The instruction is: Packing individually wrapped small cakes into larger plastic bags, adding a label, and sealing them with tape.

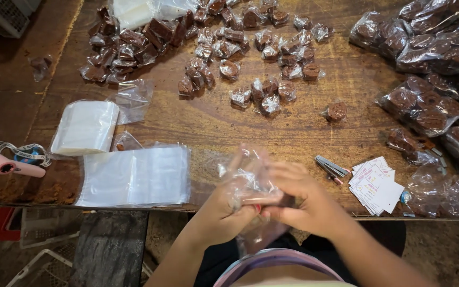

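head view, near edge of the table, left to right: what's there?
Pink handheld device → flat stack of clear bags → left hand and right hand, together on a crumpled clear bag → small paper slips → filled bags of brown sweets.

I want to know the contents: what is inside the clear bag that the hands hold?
The clear bag is crumpled between the left hand and right hand. Something dark shows near the fingers, but blur and the hands cover the rest.
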